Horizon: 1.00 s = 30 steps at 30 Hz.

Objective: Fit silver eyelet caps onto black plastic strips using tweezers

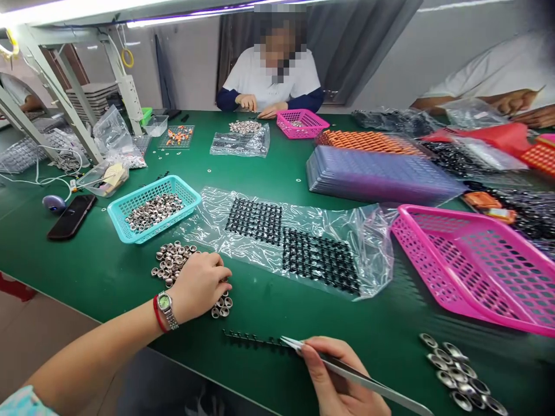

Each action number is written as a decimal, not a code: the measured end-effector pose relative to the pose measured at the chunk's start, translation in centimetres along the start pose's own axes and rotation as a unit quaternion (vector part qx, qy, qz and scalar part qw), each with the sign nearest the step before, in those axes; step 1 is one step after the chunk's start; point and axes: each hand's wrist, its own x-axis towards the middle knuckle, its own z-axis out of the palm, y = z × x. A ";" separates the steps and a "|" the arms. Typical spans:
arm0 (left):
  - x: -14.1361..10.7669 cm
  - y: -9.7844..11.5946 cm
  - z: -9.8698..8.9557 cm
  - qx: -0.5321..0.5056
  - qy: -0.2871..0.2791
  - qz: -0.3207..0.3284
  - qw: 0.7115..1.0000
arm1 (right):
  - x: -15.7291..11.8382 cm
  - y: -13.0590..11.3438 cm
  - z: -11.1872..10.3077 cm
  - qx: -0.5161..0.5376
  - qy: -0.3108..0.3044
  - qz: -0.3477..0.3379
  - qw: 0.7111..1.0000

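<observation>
My left hand point(200, 287), with a watch at its wrist, rests over a pile of small silvery metal rings point(173, 260). Its fingers are curled down into the pile, and what they pinch, if anything, is hidden. Metal tweezers point(359, 378) are held in my right hand point(340, 375). Their tips meet the right end of a thin black toothed strip point(251, 338) lying on the table near the front edge. Whether the tips grip the strip I cannot tell. Beyond my hands, two black grids of small parts point(254, 221) lie on a clear plastic bag point(303, 214).
A turquoise basket point(119, 228) of metal rings stands behind my left hand. To the right are a pink basket point(481, 266), more metal rings point(459, 372) and stacked plastic trays point(368, 173). A phone point(73, 216) lies left. Across the table a co-worker point(271, 81) handles small parts.
</observation>
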 end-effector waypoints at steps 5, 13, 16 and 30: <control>0.5 -0.7 0.9 0.010 -0.025 0.030 0.999 | 0.3 -1.2 0.6 -0.016 0.022 0.044 0.999; -1.0 1.3 0.6 -0.050 0.002 0.055 0.997 | 0.5 -1.5 0.9 -0.010 0.038 0.018 0.999; -2.7 3.2 1.1 -0.101 0.011 0.063 0.993 | 0.6 -1.6 0.9 -0.015 0.040 0.008 0.999; -6.0 5.7 3.7 -0.230 0.049 0.059 0.970 | 0.9 -2.2 0.7 -0.068 0.042 -0.025 0.997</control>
